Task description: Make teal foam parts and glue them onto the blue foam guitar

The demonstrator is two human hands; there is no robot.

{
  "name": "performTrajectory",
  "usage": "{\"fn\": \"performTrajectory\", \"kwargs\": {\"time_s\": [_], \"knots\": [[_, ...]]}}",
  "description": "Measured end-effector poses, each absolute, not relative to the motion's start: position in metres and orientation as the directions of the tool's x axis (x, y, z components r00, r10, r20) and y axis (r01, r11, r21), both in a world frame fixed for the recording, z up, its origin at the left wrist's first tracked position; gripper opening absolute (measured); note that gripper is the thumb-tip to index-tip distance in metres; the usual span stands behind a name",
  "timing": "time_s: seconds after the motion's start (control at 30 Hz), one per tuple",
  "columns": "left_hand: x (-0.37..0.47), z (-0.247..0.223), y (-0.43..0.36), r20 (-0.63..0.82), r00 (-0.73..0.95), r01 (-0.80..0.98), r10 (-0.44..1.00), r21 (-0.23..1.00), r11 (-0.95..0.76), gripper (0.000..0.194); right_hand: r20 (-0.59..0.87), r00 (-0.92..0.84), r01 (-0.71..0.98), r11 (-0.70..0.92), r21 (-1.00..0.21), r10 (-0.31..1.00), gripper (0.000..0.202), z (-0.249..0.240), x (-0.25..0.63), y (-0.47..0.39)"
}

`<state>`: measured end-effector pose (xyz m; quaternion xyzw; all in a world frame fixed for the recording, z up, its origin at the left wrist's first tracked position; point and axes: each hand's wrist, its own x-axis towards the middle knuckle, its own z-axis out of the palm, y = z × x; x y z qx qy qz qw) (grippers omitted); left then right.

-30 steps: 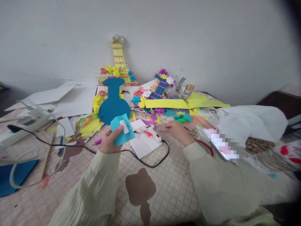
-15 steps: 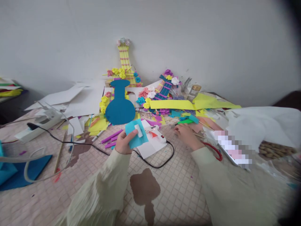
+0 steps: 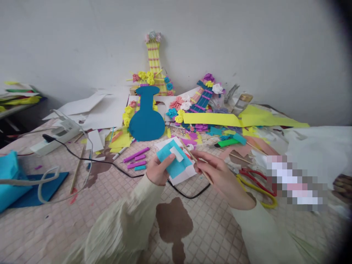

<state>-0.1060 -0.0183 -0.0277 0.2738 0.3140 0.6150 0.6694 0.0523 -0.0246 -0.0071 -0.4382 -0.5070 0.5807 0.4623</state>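
Observation:
My left hand (image 3: 159, 170) grips a light blue paper square (image 3: 177, 170), the thumb pressing a small white strip (image 3: 176, 154) onto its face. My right hand (image 3: 217, 174) is closed around a thin wooden stick (image 3: 204, 171), whose tip points up and left over the paper's right edge. Behind the paper lies a white sheet (image 3: 187, 176), with part of a red and white tool on it, mostly hidden. Purple strips (image 3: 136, 155) and a small blue strip (image 3: 140, 168) lie left of the sheet.
A dark blue vase-shaped cutout (image 3: 147, 123) stands before flower-decorated pieces. Red-handled (image 3: 258, 176) and yellow-handled (image 3: 262, 194) tools lie right of my right hand. A black cable (image 3: 118, 169) runs from a power strip (image 3: 59, 137). A green marker (image 3: 227, 143) lies behind.
My right hand has moved left from the tabletop clutter and now holds a wooden stick near the blue paper. The view has shifted, and the red and yellow handles show more.

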Motion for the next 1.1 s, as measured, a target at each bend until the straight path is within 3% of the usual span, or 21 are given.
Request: {"fn": "performTrajectory", "kwargs": {"time_s": [0.1, 0.37, 0.7, 1.1], "knots": [[-0.106, -0.034, -0.017, -0.103, 0.050, -0.649, 0.993, 0.753, 0.110, 0.026, -0.043, -0.196, -0.060, -0.056, -0.997, 0.980, 0.036, -0.008, 0.056, -0.027], [-0.104, -0.042, -0.015, -0.146, 0.042, -0.643, 0.988, 0.753, 0.138, 0.024, -0.004, -0.137, 0.029, 0.000, -1.000, 0.991, 0.023, -0.011, 0.056, -0.032], [-0.100, -0.039, -0.017, -0.158, 0.039, -0.633, 0.987, 0.760, 0.147, 0.022, -0.006, -0.161, 0.096, 0.010, -0.995, 0.987, 0.026, -0.015, 0.056, -0.034], [-0.100, -0.044, -0.017, -0.192, 0.063, -0.616, 0.979, 0.765, 0.190, 0.032, 0.148, -0.186, 0.258, 0.194, -0.947, 0.971, 0.022, -0.018, 0.056, -0.036]]}}
